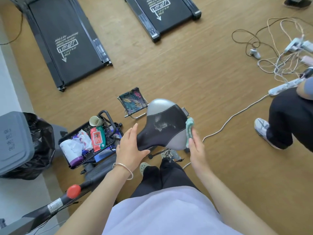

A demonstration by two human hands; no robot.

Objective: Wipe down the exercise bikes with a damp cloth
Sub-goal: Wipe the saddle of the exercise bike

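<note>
Teal cloth (190, 131) is pressed flat against the bike saddle's (162, 126) right edge by the right hand (196, 146), fingers together; the left hand (130, 146), fingers loosely spread, braces the saddle's nose, apparently steadying it for wiping

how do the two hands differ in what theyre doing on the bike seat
The left hand is bare and lies flat on the narrow nose of the bike seat, bracing it; the right hand presses a green cloth against the wide end's side edge. The left wrist wears a thin bracelet; the right wrist is bare. Both touch the same seat with fingers extended.
</note>
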